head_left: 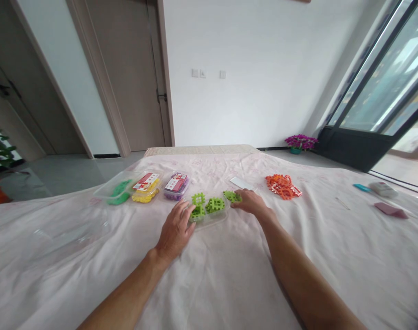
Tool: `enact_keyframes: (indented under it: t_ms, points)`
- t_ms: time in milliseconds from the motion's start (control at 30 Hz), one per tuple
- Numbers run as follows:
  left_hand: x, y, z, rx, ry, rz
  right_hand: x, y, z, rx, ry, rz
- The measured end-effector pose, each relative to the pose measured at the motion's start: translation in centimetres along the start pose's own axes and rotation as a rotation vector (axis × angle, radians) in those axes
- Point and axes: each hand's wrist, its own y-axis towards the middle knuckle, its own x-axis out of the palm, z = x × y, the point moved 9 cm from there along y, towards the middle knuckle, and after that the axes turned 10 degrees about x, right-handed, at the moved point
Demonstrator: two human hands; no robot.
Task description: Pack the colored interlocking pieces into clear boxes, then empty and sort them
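Observation:
A shallow clear plastic container [210, 222] holds lime-green lattice building pieces [215, 204]. At its left end is my left hand [174, 231], thumb along the near side and fingers by the green pieces, gripping that end. My right hand [248, 202] is just past the container's right end, its fingers closed on a small bunch of lime-green lattice pieces [232, 196]. Its fingertips are partly hidden. Farther right lies a loose heap of orange-red lattice pieces [283, 186]. A flat white strip [241, 183] lies behind my right hand.
To the left are labelled boxes of purple pieces [176, 186] and yellow pieces [146, 187], and an open tub with green pieces [119, 192]. A clear lid or tray [69, 236] lies nearer left. A blue item [362, 188] and a pinkish cloth [390, 210] are far right.

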Motion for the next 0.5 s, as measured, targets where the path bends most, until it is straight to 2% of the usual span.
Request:
enact_keyframes:
  t_ms: [133, 267, 400, 500]
  points:
    - [0.0, -0.1, -0.2, -0.006, -0.003, 0.007, -0.7, -0.1, -0.1, 0.014, 0.013, 0.037]
    - [0.1, -0.1, -0.4, -0.013, -0.018, 0.014, -3.1, -0.3, -0.9, 0.008, 0.164, 0.159]
    - [0.3, -0.3, -0.7, -0.048, -0.058, 0.004, -5.3, -2.2, -5.2, -0.203, 0.382, 0.201]
    - [0.2, -0.3, -0.7, -0.062, -0.07, 0.004, -5.8, -4.6, -9.1, -0.377, 0.423, 0.166]
